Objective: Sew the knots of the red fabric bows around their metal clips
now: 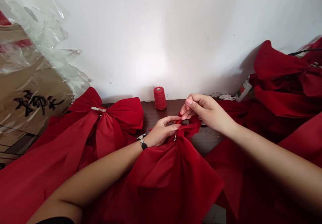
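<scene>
A large red fabric bow [176, 170] hangs gathered below my hands, its folds spreading toward me. My left hand [163, 130], with a watch and bracelet at the wrist, pinches the gathered top of the bow between thumb and fingers. A thin silvery needle or pin [175, 136] shows just below those fingertips. Just above and to the right, the fingers of my right hand [198, 108] are pinched together at a looped red strip [195, 126] of the bow. Whether they also hold thread is too fine to see.
A spool of red thread [160, 98] with several needles in its top stands by the wall on the dark table [148, 115]. A finished-looking red bow with a metal clip [98, 109] lies left. More red bows [281, 66] are piled right. A cardboard box [37, 93] under plastic stands left.
</scene>
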### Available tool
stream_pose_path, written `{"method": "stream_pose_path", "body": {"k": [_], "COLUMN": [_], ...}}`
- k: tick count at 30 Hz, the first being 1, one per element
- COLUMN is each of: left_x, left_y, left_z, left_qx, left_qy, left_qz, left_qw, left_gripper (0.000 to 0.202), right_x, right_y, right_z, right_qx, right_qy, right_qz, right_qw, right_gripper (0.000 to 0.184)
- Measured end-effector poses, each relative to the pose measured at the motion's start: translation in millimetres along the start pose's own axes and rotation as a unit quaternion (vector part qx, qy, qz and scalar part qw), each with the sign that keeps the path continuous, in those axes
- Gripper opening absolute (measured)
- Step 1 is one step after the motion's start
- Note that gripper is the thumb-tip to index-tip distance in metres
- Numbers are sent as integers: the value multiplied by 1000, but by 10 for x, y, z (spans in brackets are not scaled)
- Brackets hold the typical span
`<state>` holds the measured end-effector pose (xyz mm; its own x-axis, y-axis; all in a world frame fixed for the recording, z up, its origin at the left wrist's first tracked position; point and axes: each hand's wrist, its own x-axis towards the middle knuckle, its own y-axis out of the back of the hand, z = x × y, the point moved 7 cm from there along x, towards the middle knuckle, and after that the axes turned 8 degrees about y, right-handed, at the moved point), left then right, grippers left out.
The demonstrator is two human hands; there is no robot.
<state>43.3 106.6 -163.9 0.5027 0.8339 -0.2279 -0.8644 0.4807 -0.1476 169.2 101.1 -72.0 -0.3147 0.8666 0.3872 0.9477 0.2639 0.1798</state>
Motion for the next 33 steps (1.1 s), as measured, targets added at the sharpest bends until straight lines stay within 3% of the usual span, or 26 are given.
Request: {"method": "stream_pose_path", "body": {"k": [3, 6, 9, 12, 17, 23, 28, 30, 33], "left_x": [47, 48, -14, -58, -75, -62, -130, -142, -102], "left_y": [2, 76, 103, 7, -33, -18, -1, -18, -33], "left_z": [29, 109, 237, 276, 255, 214, 276, 289, 206], "left_qx": [102, 189, 283, 365, 313, 194, 141, 134, 110], "left_qy": [-26, -74, -140, -159, -136, -88, -103, -110, -59], "left_qz": [5, 50, 110, 104, 92, 36, 40, 18, -38], "left_qw": [994, 978, 942, 911, 935, 976, 984, 985, 992], "left_gripper": [28, 19, 20, 22, 23, 12, 10, 8, 10], "right_x": [12, -10, -37, -57, -85, -70, -74, -83, -97], "right_y": [-118, -168, -182, -197, -173, -139, -125, -135, -154], "right_z": [48, 200, 330, 383, 393, 379, 475, 531, 618], "right_qx": [12, 30, 91, 156, 185, 241, 270, 270, 262], "right_qy": [14, 8, 7, 16, 6, 26, 25, 11, -16], "right_qz": [-5, 17, 46, 65, 98, 107, 115, 115, 114], "right_qw": [1000, 999, 995, 985, 978, 964, 956, 956, 958], "right_gripper": [44, 45, 42, 39, 37, 33, 32, 35, 38]}}
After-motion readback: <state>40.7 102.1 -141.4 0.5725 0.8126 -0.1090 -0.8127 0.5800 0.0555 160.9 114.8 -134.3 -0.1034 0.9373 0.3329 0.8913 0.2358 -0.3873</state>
